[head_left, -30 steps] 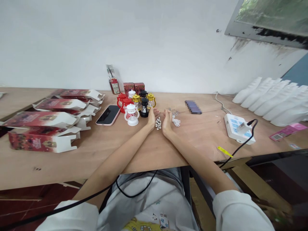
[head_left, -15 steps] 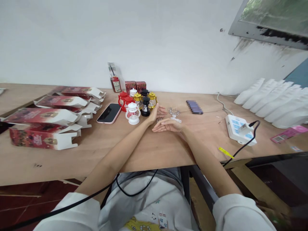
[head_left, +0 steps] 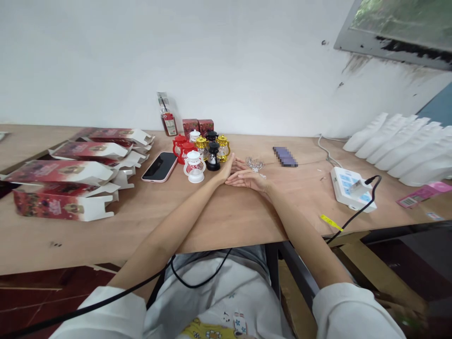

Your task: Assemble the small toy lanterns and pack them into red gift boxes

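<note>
The desk [head_left: 226,226] looks like smooth, matt wood from over here. The gold lanterns [head_left: 223,149] have a bright metallic gloss, while the red lanterns [head_left: 180,141], white lanterns [head_left: 193,160] and black lanterns [head_left: 213,161] look like smooth plastic. Thin silvery pieces [head_left: 255,164] glint like metal wire. The phone's [head_left: 160,167] screen is glassy, the cartons [head_left: 58,205] smooth printed card, the sleeves [head_left: 355,308] matt cloth

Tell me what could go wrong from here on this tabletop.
The left hand is close beside the front black lantern, so a sideways swing might knock it over.
The small metal pieces lie loose just beyond the right hand and could get scattered.
The black cable drops over the table edge near the right forearm; a snag might tug the plug.
</note>
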The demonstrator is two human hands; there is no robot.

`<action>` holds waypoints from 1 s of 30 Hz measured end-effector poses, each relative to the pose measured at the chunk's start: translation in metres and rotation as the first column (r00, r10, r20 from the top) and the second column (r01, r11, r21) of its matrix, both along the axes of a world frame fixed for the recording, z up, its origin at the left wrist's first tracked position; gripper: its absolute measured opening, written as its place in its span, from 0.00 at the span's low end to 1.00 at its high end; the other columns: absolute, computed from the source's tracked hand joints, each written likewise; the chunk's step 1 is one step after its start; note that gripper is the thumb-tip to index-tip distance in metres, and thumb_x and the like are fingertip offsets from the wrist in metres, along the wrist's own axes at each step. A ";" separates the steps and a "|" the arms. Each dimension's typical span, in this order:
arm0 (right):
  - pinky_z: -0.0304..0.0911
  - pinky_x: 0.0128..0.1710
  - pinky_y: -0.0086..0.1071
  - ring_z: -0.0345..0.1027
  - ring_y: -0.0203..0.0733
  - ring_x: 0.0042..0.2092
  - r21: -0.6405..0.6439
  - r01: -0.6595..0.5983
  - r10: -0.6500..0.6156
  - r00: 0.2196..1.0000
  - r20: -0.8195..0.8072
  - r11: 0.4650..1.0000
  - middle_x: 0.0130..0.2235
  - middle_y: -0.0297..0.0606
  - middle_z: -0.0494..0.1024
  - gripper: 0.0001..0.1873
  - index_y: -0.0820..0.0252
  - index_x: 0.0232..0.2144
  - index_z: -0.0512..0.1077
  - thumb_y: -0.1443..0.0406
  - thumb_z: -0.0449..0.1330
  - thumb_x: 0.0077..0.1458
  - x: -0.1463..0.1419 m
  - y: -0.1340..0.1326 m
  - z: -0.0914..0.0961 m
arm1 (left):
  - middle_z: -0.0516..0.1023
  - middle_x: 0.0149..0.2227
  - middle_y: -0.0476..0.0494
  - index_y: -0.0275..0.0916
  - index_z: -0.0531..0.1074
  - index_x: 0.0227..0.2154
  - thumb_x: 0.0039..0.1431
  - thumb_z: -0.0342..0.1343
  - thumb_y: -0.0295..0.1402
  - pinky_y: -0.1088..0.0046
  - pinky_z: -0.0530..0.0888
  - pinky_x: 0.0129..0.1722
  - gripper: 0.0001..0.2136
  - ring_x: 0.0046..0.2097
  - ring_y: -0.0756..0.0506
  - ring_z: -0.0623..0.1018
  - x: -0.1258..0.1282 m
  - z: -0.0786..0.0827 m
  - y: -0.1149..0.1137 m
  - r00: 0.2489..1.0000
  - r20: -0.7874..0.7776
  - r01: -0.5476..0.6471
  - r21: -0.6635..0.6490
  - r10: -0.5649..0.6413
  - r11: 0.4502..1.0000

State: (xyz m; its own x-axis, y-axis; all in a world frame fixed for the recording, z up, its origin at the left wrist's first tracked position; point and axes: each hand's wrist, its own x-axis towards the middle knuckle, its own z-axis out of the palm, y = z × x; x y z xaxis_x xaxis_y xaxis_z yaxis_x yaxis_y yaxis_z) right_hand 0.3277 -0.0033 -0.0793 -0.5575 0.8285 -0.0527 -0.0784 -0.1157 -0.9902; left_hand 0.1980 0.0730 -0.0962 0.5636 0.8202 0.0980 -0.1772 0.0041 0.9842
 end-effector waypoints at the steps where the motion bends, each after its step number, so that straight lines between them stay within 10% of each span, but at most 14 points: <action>1: 0.63 0.53 0.41 0.73 0.46 0.47 0.010 0.006 -0.006 1.000 -0.007 1.000 0.39 0.45 0.80 0.16 0.64 0.34 0.75 0.58 0.62 0.45 0.001 0.001 -0.001 | 0.77 0.27 0.42 0.36 0.71 0.33 0.57 0.35 0.59 0.73 0.72 0.32 0.31 0.29 0.48 0.77 0.000 -0.001 0.001 1.000 0.000 -0.003 0.004 0.003 1.000; 4: 0.65 0.50 0.41 0.75 0.45 0.41 0.110 0.196 -0.189 0.979 -0.071 0.974 0.36 0.43 0.80 0.12 0.63 0.31 0.74 0.60 0.60 0.45 0.004 0.005 -0.004 | 0.77 0.27 0.43 0.36 0.70 0.32 0.58 0.32 0.58 0.73 0.72 0.32 0.31 0.30 0.47 0.77 -0.001 -0.003 0.001 0.997 0.024 -0.069 0.017 0.069 0.997; 10: 0.63 0.52 0.40 0.74 0.41 0.41 0.142 0.766 -0.679 0.626 -0.383 0.627 0.35 0.35 0.80 0.07 0.57 0.30 0.68 0.61 0.56 0.47 0.006 0.020 -0.014 | 0.79 0.33 0.41 0.37 0.68 0.33 0.63 0.34 0.50 0.69 0.71 0.46 0.24 0.42 0.46 0.78 -0.013 -0.004 -0.006 0.972 0.055 -0.229 0.002 0.228 0.973; 14: 0.53 0.59 0.43 0.68 0.43 0.53 0.087 0.752 -0.694 0.641 -0.328 0.654 0.47 0.38 0.76 0.16 0.55 0.37 0.68 0.52 0.53 0.52 -0.013 0.027 -0.024 | 0.79 0.35 0.43 0.39 0.69 0.32 0.64 0.35 0.46 0.67 0.67 0.52 0.21 0.46 0.46 0.76 -0.014 -0.006 -0.012 0.932 0.122 -0.339 -0.050 0.343 0.939; 19: 0.49 0.61 0.40 0.64 0.41 0.56 0.026 0.828 -0.788 0.542 -0.292 0.560 0.52 0.41 0.72 0.20 0.57 0.39 0.69 0.50 0.50 0.54 -0.038 0.039 -0.038 | 0.78 0.35 0.43 0.40 0.68 0.29 0.64 0.35 0.44 0.67 0.66 0.53 0.20 0.46 0.46 0.76 0.000 -0.009 -0.016 0.798 0.191 -0.538 -0.199 0.571 0.819; 30: 0.54 0.58 0.39 0.68 0.39 0.50 -0.054 0.859 -0.797 0.446 -0.406 0.508 0.41 0.37 0.78 0.17 0.59 0.34 0.71 0.53 0.51 0.55 -0.053 0.054 -0.053 | 0.77 0.28 0.45 0.39 0.68 0.27 0.62 0.39 0.45 0.69 0.69 0.45 0.19 0.38 0.46 0.78 0.010 -0.010 -0.016 0.770 0.244 -0.530 -0.269 0.590 0.804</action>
